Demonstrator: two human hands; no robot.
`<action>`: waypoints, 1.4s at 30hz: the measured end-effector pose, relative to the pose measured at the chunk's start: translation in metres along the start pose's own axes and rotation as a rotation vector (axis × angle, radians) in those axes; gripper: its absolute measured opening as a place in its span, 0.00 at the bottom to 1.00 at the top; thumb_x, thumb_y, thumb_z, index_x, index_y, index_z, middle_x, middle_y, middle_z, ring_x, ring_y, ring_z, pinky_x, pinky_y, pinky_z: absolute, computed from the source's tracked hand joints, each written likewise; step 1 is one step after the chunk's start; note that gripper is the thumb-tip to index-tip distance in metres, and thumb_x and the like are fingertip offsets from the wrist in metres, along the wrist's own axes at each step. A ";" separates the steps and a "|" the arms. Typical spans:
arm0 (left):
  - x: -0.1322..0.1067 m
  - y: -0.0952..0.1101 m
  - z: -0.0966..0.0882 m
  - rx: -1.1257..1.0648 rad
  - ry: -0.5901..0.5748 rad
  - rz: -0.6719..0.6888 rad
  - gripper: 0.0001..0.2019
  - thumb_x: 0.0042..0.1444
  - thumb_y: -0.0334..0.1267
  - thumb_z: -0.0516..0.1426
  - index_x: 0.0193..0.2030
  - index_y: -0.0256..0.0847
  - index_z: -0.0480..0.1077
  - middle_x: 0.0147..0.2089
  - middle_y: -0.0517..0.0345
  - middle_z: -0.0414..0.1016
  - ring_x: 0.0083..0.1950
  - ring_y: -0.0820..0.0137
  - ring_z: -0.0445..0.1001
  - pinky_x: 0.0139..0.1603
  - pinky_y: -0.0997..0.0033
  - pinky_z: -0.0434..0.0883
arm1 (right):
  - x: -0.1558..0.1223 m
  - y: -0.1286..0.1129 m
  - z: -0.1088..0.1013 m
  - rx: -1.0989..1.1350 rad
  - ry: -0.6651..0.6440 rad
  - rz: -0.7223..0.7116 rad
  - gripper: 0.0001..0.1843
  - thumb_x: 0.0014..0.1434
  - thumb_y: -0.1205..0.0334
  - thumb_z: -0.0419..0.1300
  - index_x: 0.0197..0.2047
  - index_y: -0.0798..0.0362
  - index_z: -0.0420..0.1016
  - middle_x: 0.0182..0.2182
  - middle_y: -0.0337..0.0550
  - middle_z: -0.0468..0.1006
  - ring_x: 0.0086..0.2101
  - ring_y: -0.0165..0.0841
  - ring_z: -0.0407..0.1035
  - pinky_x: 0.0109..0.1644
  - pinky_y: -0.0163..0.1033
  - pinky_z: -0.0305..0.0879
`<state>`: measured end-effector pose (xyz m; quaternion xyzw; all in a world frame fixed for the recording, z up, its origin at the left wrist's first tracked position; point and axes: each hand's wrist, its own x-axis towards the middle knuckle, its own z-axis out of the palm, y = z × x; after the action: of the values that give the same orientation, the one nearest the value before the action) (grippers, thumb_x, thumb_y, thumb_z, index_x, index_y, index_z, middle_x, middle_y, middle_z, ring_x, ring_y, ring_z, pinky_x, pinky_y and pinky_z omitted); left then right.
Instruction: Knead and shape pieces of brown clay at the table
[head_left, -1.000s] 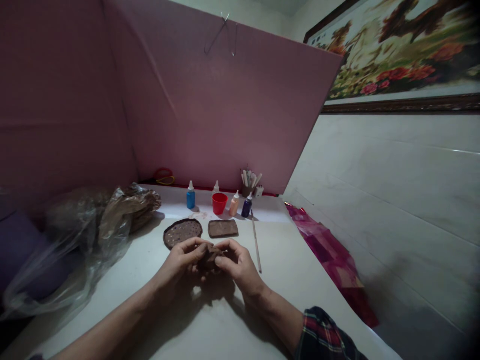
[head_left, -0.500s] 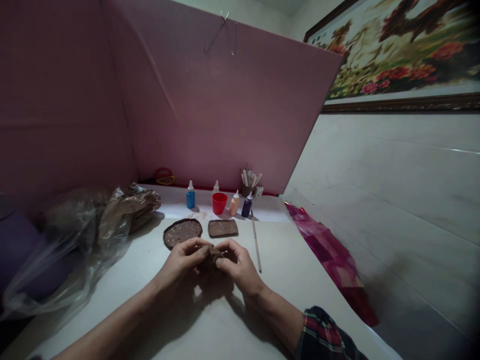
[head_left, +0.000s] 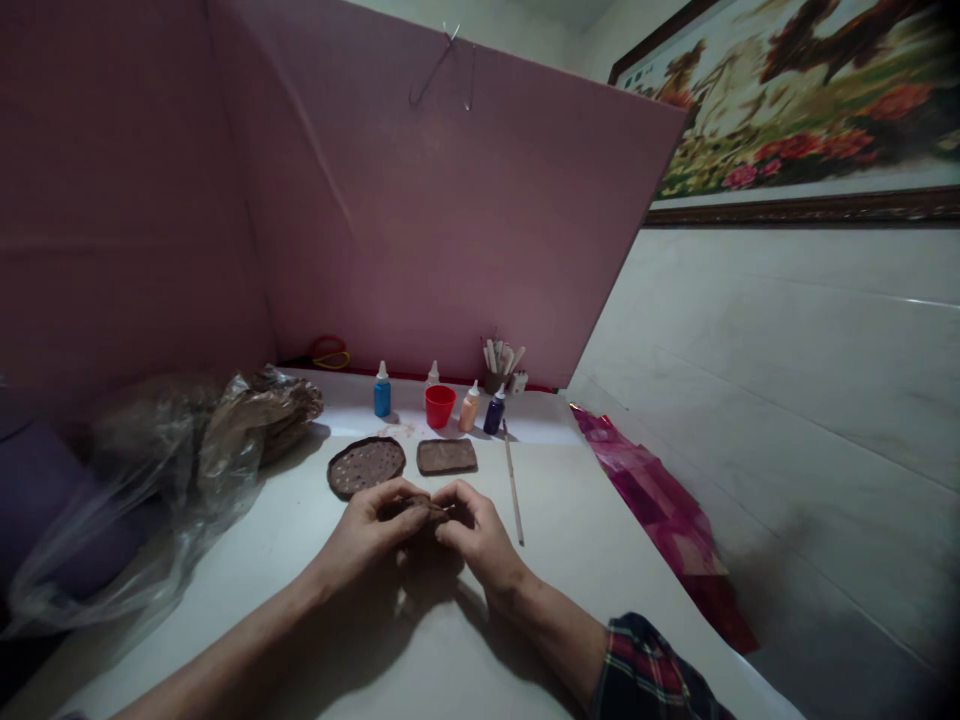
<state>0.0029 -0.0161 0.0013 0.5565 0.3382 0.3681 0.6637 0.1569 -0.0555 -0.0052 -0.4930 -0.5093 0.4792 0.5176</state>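
Between my two hands is a lump of brown clay [head_left: 429, 508], held a little above the white table. My left hand [head_left: 381, 520] grips its left side, thumb across the near face. Opposite it, my right hand [head_left: 474, 525] pinches the clay with thumb and fingers. The fingers cover much of the lump, so its full shape is hidden. Just beyond the hands lie a round brown clay slab [head_left: 366, 466] with a raised dark rim and speckled surface, and a smaller rectangular clay slab [head_left: 447, 457]. A thin brush-like stick [head_left: 514, 485] lies right of my right hand.
Behind the slabs stand a red cup [head_left: 439, 407], a blue bottle [head_left: 382, 392], a peach bottle [head_left: 469, 409], a dark purple bottle [head_left: 494, 412] and a pot of tools [head_left: 497, 375]. Crumpled plastic bags [head_left: 247, 425] lie left; magenta sheeting [head_left: 660, 510] runs along the right edge.
My left thumb has shifted slightly right and down over the clay, and the lump looks flatter and less exposed. Both hands still hold it in nearly the same place.
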 end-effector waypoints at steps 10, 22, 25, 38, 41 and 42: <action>0.000 0.000 -0.001 -0.285 -0.027 -0.129 0.15 0.50 0.45 0.63 0.36 0.35 0.71 0.26 0.57 0.71 0.22 0.74 0.68 0.22 0.74 0.66 | -0.001 -0.006 0.000 0.055 -0.035 0.014 0.10 0.46 0.63 0.60 0.35 0.55 0.71 0.27 0.37 0.72 0.28 0.29 0.65 0.32 0.34 0.59; 0.000 0.000 -0.002 -0.364 -0.053 -0.137 0.12 0.55 0.43 0.59 0.35 0.34 0.68 0.29 0.51 0.74 0.21 0.74 0.69 0.20 0.76 0.65 | -0.001 -0.005 0.000 0.021 -0.006 -0.005 0.08 0.49 0.62 0.59 0.34 0.56 0.73 0.27 0.37 0.72 0.28 0.28 0.63 0.32 0.33 0.58; 0.000 0.000 -0.002 -0.387 -0.054 -0.152 0.12 0.55 0.42 0.59 0.35 0.34 0.67 0.29 0.49 0.74 0.22 0.74 0.69 0.21 0.76 0.66 | -0.001 -0.004 0.000 0.004 -0.001 -0.021 0.09 0.51 0.61 0.59 0.35 0.56 0.73 0.27 0.38 0.72 0.28 0.28 0.63 0.32 0.33 0.58; 0.002 -0.004 -0.004 -0.332 -0.076 -0.128 0.11 0.57 0.43 0.58 0.36 0.35 0.67 0.27 0.54 0.72 0.21 0.75 0.68 0.21 0.76 0.66 | -0.001 -0.006 0.000 0.040 -0.023 0.010 0.11 0.48 0.59 0.61 0.35 0.56 0.71 0.27 0.38 0.72 0.27 0.28 0.63 0.32 0.34 0.58; 0.001 -0.004 -0.003 -0.289 -0.055 -0.130 0.13 0.55 0.44 0.59 0.37 0.34 0.68 0.26 0.56 0.71 0.21 0.75 0.68 0.21 0.76 0.66 | -0.001 -0.006 0.000 0.043 -0.024 0.018 0.10 0.48 0.62 0.60 0.34 0.57 0.70 0.26 0.38 0.72 0.27 0.28 0.64 0.32 0.34 0.59; 0.000 -0.004 -0.002 -0.278 -0.047 -0.128 0.13 0.55 0.44 0.59 0.37 0.34 0.68 0.26 0.57 0.71 0.21 0.75 0.68 0.21 0.75 0.66 | -0.001 -0.006 0.000 0.041 -0.024 0.019 0.09 0.48 0.63 0.59 0.34 0.57 0.70 0.26 0.38 0.72 0.27 0.28 0.64 0.32 0.34 0.59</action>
<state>0.0017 -0.0150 -0.0026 0.4450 0.3033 0.3551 0.7642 0.1567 -0.0571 0.0012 -0.4813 -0.5009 0.5001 0.5170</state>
